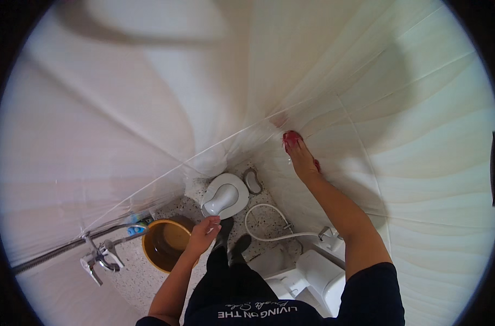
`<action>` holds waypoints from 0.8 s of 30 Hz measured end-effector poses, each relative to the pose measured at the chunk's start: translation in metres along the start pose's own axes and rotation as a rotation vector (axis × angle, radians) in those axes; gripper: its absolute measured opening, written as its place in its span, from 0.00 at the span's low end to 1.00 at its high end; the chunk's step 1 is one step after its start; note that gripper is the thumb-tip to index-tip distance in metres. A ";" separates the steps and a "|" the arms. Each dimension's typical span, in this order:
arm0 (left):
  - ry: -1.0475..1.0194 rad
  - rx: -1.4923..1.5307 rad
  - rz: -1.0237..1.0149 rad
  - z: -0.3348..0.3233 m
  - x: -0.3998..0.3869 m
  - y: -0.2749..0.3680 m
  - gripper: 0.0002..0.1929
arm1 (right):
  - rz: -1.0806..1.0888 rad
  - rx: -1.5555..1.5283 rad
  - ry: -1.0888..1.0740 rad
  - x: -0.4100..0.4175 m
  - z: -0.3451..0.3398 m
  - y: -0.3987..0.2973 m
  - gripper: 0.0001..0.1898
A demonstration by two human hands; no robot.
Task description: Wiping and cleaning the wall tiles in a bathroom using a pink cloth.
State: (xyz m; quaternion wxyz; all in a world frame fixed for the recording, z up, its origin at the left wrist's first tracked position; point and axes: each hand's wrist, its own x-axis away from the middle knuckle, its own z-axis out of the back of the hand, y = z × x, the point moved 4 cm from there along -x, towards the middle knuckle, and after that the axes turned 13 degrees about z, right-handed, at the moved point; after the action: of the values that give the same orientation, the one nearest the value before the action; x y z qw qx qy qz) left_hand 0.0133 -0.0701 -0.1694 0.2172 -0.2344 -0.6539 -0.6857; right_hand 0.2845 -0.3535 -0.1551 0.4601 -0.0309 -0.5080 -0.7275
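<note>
My right hand point(301, 157) presses a red cloth or scrubbing pad point(293, 140) flat against the light tiled wall point(337, 142), near the corner. Red edges show beyond the fingertips and beside the wrist. My left hand point(206, 231) hangs lower, with loosely bent fingers and nothing visible in it. It is between an orange-brown tub point(147, 244) and a white toilet seat or potty ring point(241, 195) on the speckled floor. A grey curved piece point(253, 181) lies beside that seat.
A chrome wall tap point(98, 256) with a metal hose is at the lower left. Blue items point(136, 230) stand by the tub. A white hose point(247, 220) loops over the floor to a fitting at the right, above a white toilet point(319, 271). My feet stand between the tub and hose.
</note>
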 end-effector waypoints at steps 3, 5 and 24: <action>0.021 0.002 -0.026 0.000 -0.021 0.010 0.15 | 0.055 -0.122 -0.054 -0.039 -0.034 -0.024 0.30; 0.060 -0.033 -0.017 -0.001 -0.013 0.011 0.15 | 0.125 0.071 -0.067 -0.056 -0.019 -0.037 0.30; -0.147 0.036 -0.016 -0.025 -0.040 0.035 0.16 | -0.515 -0.385 0.316 0.163 0.090 0.071 0.31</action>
State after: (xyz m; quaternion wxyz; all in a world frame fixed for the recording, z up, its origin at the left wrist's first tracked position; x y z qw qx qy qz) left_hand 0.0654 -0.0973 -0.1667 0.1674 -0.2749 -0.6822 -0.6565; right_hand 0.2021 -0.3927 0.0220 0.3204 0.1249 -0.2755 -0.8977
